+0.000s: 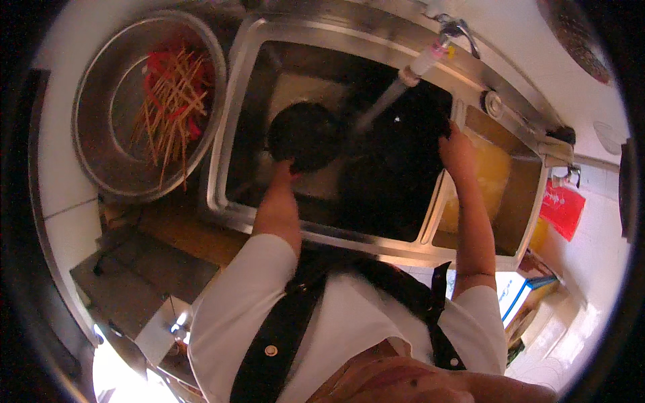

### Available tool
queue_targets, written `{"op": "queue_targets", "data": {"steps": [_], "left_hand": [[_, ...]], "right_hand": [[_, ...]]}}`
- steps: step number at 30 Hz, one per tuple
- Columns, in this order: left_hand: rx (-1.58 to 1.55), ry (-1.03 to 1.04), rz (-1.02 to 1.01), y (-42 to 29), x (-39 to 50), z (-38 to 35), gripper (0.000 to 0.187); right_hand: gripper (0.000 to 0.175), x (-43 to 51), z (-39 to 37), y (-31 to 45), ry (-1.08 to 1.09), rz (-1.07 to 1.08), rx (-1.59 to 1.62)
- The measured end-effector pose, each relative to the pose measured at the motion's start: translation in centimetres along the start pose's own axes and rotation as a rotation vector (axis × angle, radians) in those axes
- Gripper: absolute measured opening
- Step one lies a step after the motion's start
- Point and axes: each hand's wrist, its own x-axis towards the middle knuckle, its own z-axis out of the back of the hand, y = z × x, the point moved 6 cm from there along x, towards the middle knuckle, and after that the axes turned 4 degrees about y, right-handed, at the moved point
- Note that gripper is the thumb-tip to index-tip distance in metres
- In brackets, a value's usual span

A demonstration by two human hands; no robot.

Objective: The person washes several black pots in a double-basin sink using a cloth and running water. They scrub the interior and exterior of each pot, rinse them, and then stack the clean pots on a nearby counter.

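My left hand (288,169) is at the lower edge of a dark round object (305,136) over the left part of a steel sink (219,166); its fingers are mostly hidden. With my right hand (456,146) I grip the right edge of a large black object (393,166), possibly a pan, that fills the sink's right part; its outline is lost in shadow. Between the two hands, a stream from a faucet with a pale nozzle (422,63) falls onto the dark surface.
Left of the sink stands a big round steel basin (95,116) with many thin wooden sticks (174,106) and red pieces. A narrower basin (519,201) with yellowish contents adjoins the sink on the right. A red packet (563,209) lies beyond it.
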Motion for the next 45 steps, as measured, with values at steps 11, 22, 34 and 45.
{"op": "queue_targets", "data": {"steps": [11, 22, 34, 45], "left_hand": [[1.753, -0.437, -1.03, -20.7, -21.2, -9.7, 0.022], [0.478, 0.447, -0.407, -10.6, -17.1, -16.7, 0.042], [0.339, 0.744, -0.293, -7.7, -19.6, -21.7, 0.041], [0.326, 0.962, -0.18, -2.5, -24.5, -27.3, 0.031]], "right_hand": [[0.034, -8.7, 5.6, -9.1, -0.133, -0.18, 0.218], [0.03, -6.0, 0.2, -12.1, -0.086, -0.245, 0.727], [0.028, 0.8, -1.5, -9.5, 0.075, 0.016, 0.813], [0.037, -0.3, 1.9, -15.0, 0.126, -0.042, 1.125]]}}
